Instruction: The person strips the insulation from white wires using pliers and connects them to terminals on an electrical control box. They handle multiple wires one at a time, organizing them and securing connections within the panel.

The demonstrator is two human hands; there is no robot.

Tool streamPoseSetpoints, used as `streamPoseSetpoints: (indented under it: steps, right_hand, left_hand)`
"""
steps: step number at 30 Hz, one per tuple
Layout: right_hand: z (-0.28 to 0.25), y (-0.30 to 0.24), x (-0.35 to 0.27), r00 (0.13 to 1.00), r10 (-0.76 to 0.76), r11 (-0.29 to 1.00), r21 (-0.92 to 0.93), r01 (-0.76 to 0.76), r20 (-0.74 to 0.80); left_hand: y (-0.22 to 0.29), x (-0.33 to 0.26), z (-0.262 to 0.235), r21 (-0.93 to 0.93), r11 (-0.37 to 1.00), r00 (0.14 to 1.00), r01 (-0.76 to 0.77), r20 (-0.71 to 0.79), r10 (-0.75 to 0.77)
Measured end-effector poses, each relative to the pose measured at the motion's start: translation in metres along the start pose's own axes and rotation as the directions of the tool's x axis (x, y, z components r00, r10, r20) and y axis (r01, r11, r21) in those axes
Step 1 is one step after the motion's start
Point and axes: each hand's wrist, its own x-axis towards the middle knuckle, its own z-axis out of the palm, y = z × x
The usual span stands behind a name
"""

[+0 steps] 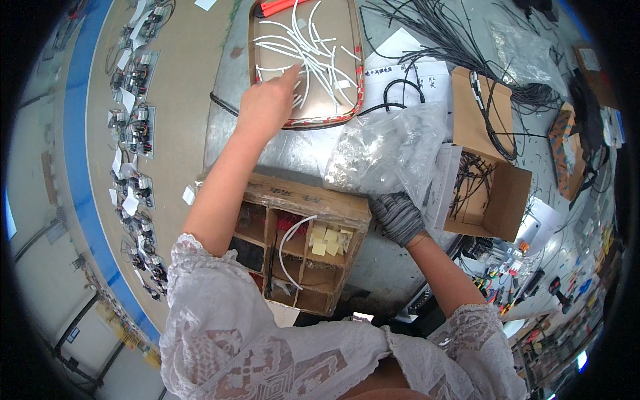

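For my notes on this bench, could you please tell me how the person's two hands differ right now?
The left hand is bare; the right hand wears a grey knit glove. The left hand reaches far out, fingers on the white tubes in the tray; the right hand rests nearer, beside the clear plastic bag. Both are over the metal table.

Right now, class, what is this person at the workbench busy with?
The bare left hand reaches into a tray of white tube pieces, its fingertips on them. The gloved right hand rests by a clear plastic bag. A wooden divided box sits between the arms, one white tube in it.
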Motion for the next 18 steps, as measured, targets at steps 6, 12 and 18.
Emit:
streamPoseSetpoints:
  steps: [6,12,18]
  right_hand:
    - [-0.005,-0.001,0.003,0.999,0.009,0.999,0.051,-0.011,0.037]
    - [-0.001,0.002,0.001,1.0,-0.015,0.999,0.043,0.014,0.014]
    - [0.009,0.003,-0.001,0.97,0.117,0.979,0.142,-0.149,0.214]
  left_hand:
    - [0.013,0.012,0.003,0.049,0.999,0.994,-0.011,0.113,0.005]
    - [0.015,0.005,-0.004,-0.027,0.999,0.99,-0.039,0.132,0.042]
    - [0.0,-0.004,-0.003,-0.054,0.996,0.993,0.072,0.1,-0.066]
